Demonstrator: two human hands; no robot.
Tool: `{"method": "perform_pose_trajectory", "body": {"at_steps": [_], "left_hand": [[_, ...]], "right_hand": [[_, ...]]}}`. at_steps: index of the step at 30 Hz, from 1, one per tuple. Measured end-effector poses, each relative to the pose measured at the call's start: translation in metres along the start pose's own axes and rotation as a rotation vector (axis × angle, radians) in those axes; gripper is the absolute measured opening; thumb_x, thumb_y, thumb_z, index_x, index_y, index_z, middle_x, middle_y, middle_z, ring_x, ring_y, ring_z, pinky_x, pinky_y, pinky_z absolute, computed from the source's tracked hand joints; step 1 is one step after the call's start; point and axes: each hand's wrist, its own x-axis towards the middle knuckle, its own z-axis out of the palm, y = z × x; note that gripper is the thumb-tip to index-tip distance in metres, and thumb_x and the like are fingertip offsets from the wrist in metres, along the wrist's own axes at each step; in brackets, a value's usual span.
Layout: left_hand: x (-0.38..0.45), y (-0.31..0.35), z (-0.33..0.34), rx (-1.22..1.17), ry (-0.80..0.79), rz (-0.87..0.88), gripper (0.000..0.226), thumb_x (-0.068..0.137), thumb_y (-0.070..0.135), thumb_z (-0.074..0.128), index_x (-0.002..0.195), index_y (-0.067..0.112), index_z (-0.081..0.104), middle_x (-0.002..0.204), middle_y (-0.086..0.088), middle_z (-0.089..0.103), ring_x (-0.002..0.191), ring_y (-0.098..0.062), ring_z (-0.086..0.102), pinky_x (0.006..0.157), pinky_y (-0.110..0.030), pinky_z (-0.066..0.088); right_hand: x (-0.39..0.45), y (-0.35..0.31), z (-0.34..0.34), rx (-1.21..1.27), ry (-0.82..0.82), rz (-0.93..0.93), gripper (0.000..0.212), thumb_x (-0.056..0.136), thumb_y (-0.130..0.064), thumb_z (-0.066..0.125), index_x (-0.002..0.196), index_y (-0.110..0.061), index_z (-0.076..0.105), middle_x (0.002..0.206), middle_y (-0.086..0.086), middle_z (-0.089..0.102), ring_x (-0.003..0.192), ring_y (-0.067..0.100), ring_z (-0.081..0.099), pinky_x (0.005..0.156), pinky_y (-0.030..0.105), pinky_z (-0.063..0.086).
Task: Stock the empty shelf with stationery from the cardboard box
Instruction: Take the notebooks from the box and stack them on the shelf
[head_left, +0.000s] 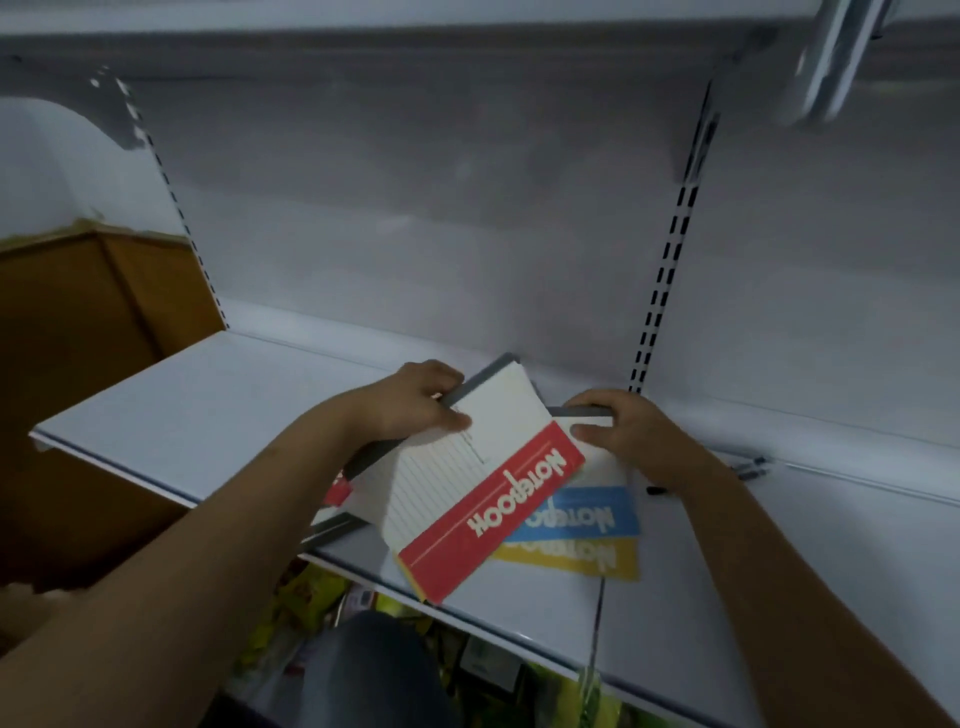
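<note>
A notebook with a red band (483, 499) tilts over the white shelf (197, 415). My left hand (415, 402) grips its grey spine at the far end. Under it lie a blue-banded notebook (587, 512) and a yellow-banded notebook (597, 561), flat on the shelf. My right hand (623, 434) holds the far grey edge of those lower notebooks, fingers curled over it. Another red-banded notebook (337, 491) peeks out beneath my left forearm. The cardboard box (31, 603) shows only as a tan corner at the lower left.
Pens (750, 467) lie on the shelf right of my right hand. A brown wooden cabinet (78, 338) stands to the left. Slotted uprights (665, 291) run up the back wall. An upper shelf hangs overhead. Packaged goods (311, 597) fill the shelf below.
</note>
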Motion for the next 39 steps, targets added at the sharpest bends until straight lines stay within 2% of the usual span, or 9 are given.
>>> {"method": "perform_pose_trajectory", "body": {"at_steps": [2,6,10,14,20,24,30,34,39], "left_hand": [[0.011,0.015,0.007,0.089,-0.035,0.057,0.023,0.093,0.027,0.064,0.115,0.021,0.064,0.128,0.01,0.053,0.125,-0.017,0.047,0.101,-0.031,0.039],[0.022,0.025,0.018,0.237,0.068,0.212,0.03,0.091,0.027,0.068,0.077,0.031,0.042,0.074,0.01,0.047,0.064,-0.001,0.045,0.054,-0.016,0.03],[0.008,0.008,0.007,0.037,0.256,0.301,0.015,0.091,0.022,0.07,0.091,0.024,0.055,0.079,0.001,0.057,0.065,0.002,0.054,0.057,-0.012,0.039],[-0.008,-0.006,0.001,-0.388,0.458,0.226,0.026,0.093,0.018,0.066,0.113,0.026,0.051,0.102,-0.008,0.066,0.091,-0.026,0.068,0.076,-0.037,0.06],[-0.006,0.007,0.015,-0.726,0.514,0.262,0.087,0.091,0.004,0.066,0.149,0.045,0.016,0.113,0.01,0.065,0.099,-0.013,0.07,0.076,-0.028,0.059],[0.005,0.017,0.029,-0.551,0.509,0.233,0.042,0.094,0.014,0.064,0.122,0.035,0.042,0.109,0.024,0.059,0.1,0.003,0.061,0.084,-0.016,0.055],[-0.003,-0.016,0.061,-0.249,0.201,0.207,0.067,0.089,0.017,0.071,0.14,0.031,0.03,0.128,0.021,0.049,0.111,0.011,0.05,0.079,0.003,0.038],[-0.02,-0.055,0.068,0.343,0.191,-0.087,0.099,0.087,0.068,0.053,0.157,0.019,0.003,0.165,-0.006,0.004,0.152,-0.029,0.004,0.123,-0.042,0.012],[-0.028,-0.09,0.061,0.618,0.157,-0.167,0.081,0.093,0.07,0.032,0.156,0.024,0.01,0.164,-0.013,0.002,0.15,-0.038,-0.001,0.121,-0.057,0.006]], "right_hand": [[-0.003,-0.012,-0.007,0.288,0.088,-0.003,0.02,0.085,-0.001,0.069,0.098,-0.016,0.07,0.089,-0.001,0.075,0.08,0.018,0.07,0.07,0.032,0.057],[-0.001,-0.032,-0.014,0.396,0.275,-0.09,0.02,0.088,-0.011,0.068,0.108,-0.015,0.07,0.097,-0.003,0.074,0.089,0.011,0.069,0.079,0.024,0.055],[0.001,-0.033,-0.027,0.624,0.231,-0.093,0.051,0.076,-0.047,0.074,0.114,-0.014,0.068,0.108,0.006,0.073,0.097,0.018,0.07,0.075,0.027,0.056],[-0.004,-0.047,-0.009,0.825,0.038,-0.036,0.099,0.053,-0.076,0.076,0.129,-0.016,0.055,0.125,0.014,0.065,0.114,0.028,0.064,0.093,0.043,0.054],[-0.009,-0.079,0.029,0.451,0.209,-0.251,0.047,0.089,-0.012,0.065,0.128,-0.018,0.041,0.107,0.005,0.065,0.094,0.017,0.07,0.081,0.035,0.057],[-0.009,-0.081,0.012,0.363,0.298,-0.265,0.037,0.092,-0.009,0.062,0.119,-0.027,0.046,0.099,-0.003,0.067,0.088,0.013,0.069,0.078,0.031,0.057],[-0.015,-0.04,0.038,0.254,0.304,0.061,0.027,0.084,-0.025,0.073,0.107,-0.024,0.059,0.101,-0.003,0.071,0.087,0.013,0.07,0.08,0.032,0.058],[-0.009,-0.035,0.038,0.376,0.393,0.023,0.017,0.089,-0.022,0.068,0.105,-0.019,0.063,0.095,0.001,0.072,0.082,0.019,0.072,0.074,0.034,0.057],[-0.005,-0.026,0.029,0.634,0.471,0.081,0.007,0.09,-0.016,0.066,0.097,-0.019,0.065,0.087,0.0,0.072,0.08,0.021,0.071,0.077,0.041,0.058]]}}
